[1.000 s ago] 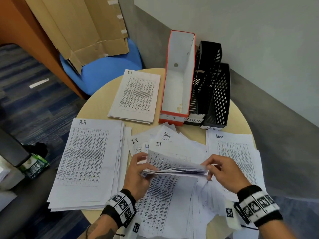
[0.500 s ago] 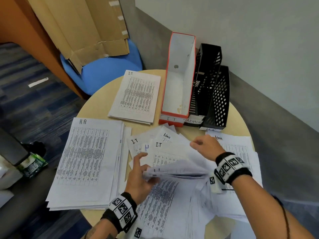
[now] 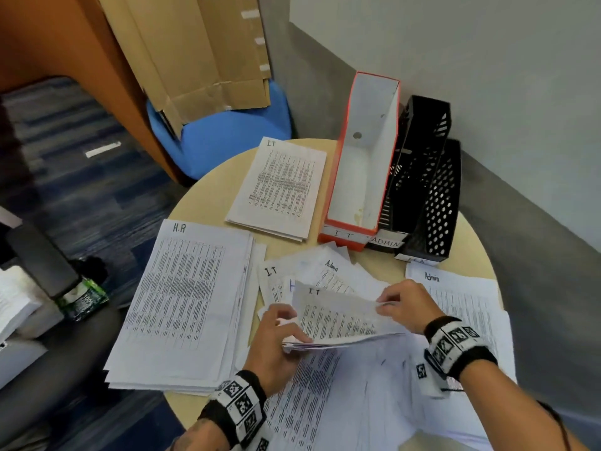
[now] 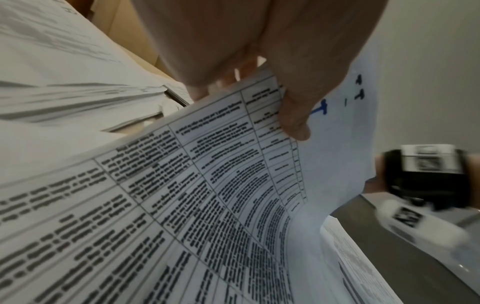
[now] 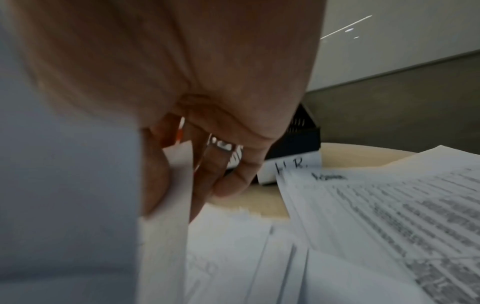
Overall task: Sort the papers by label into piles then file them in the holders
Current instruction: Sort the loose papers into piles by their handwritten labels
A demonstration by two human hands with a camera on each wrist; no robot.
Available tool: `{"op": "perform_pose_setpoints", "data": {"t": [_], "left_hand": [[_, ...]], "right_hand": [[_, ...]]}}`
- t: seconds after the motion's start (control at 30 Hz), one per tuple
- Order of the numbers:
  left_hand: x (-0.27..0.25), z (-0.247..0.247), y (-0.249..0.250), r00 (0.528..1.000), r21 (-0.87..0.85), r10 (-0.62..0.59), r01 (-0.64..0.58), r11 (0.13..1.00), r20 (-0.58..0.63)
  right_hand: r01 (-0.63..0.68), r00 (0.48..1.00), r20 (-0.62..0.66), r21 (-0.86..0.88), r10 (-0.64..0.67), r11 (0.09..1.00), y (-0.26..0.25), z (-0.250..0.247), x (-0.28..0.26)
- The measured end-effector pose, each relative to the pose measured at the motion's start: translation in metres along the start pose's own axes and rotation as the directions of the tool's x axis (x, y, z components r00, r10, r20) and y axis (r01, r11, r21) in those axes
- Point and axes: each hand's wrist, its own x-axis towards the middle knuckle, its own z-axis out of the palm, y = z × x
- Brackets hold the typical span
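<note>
My left hand grips the left edge of a thin bundle of printed sheets held above the table's front; its thumb lies on top. My right hand pinches the right edge of the bundle's top sheet, marked "IT", and lifts it. Sorted piles lie flat: HR pile at left, IT pile behind, Admin pile at right. At the back stand the orange IT holder, the black Admin holder and the black HR holder, all without papers.
Loose mixed sheets lie fanned in the middle of the round table, and more cover its front. A blue chair with cardboard stands behind. The wall runs close on the right.
My right hand left the bundle, reached forward toward the Admin pile, then came back and took the right edge of the top "IT" sheet. The left hand kept hold of the bundle.
</note>
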Motion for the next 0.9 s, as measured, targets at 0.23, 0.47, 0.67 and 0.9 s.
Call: {"op": "perform_pose_setpoints", "data": {"t": [0.23, 0.47, 0.67, 0.9], "left_hand": [[0.01, -0.003, 0.033, 0.998, -0.104, -0.009, 0.015, 0.994, 0.059], [0.014, 0.011, 0.134, 0.958, -0.077, 0.122, -0.105, 0.991, 0.259], [0.029, -0.008, 0.165, 0.931, 0.259, 0.355, -0.324, 0.91, -0.086], [0.057, -0.077, 0.113, 0.997, -0.462, -0.048, 0.016, 0.887, -0.058]], "right_hand": [[0.095, 0.991, 0.084, 0.124, -0.106, 0.988, 0.01, -0.036, -0.098], [0.24, 0.97, -0.048, 0.087, -0.237, 0.967, -0.03, -0.058, -0.165], [0.329, 0.854, -0.494, 0.274, -0.161, 0.904, -0.022, -0.051, -0.155], [0.413, 0.783, -0.612, 0.648, 0.115, 0.64, -0.009, -0.063, -0.157]]}}
